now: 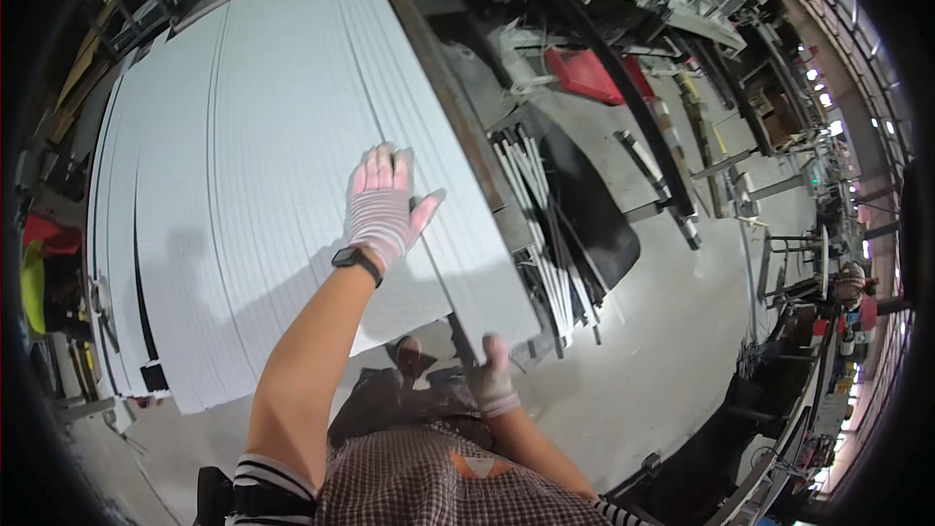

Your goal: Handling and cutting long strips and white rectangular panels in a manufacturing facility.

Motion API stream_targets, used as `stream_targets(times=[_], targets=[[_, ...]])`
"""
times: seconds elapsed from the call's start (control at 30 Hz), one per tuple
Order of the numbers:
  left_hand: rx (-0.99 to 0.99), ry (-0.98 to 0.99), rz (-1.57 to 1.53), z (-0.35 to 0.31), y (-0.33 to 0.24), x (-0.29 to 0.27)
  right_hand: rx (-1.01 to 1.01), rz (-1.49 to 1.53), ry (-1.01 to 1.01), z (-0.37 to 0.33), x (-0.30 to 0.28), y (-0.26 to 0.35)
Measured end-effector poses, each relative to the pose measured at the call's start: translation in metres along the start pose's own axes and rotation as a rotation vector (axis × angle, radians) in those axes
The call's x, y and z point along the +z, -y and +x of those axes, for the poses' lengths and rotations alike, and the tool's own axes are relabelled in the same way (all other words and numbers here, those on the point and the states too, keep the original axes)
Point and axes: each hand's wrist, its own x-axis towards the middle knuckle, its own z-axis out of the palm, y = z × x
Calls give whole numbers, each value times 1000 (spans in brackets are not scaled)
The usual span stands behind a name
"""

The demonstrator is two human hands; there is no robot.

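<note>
White flat strips or panels [278, 185] lie side by side, covering a large table. My left hand [383, 205], in a striped glove with pinkish fingertips, rests palm down on them, fingers stretched and thumb out to the side. The right-most long white strip [487, 278] lies at a slight slant, its near end sticking out past the neighbouring panels. At that near end is my gloved right hand [494, 382], thumb on top and its fingers mostly hidden by the strip, gripping its corner. A dark watch [357, 264] sits on my left wrist.
Along the table's right side runs a brown edge [443, 78]. Beyond it, thin white and black bars [545, 234] lean by a dark sheet [589, 205]. A long black beam [623, 88] and a red item [594, 75] are farther right. A dark gap [142, 273] splits the panels at left.
</note>
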Motion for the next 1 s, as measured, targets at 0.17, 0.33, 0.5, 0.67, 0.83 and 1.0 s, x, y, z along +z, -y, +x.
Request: stream_targets(times=[0.17, 0.33, 0.5, 0.67, 0.83, 1.0], targets=[[17, 16, -53, 2, 7, 3, 28, 71, 12, -10, -3, 2], [-2, -126, -325, -4, 20, 13, 122, 116, -65, 4, -4, -6], [-47, -262, -856, -75, -8, -12, 61, -337, 184, -16, -62, 18], [160, 324, -1256, -234, -50, -28, 69, -489, -202, 8, -133, 105], [-391, 500, -1695, -256, -74, 0, -220, -487, 60, 86, -79, 181], [-768, 422, -1849, -200, -103, 38, -69, -915, 305, 157, 25, 180]])
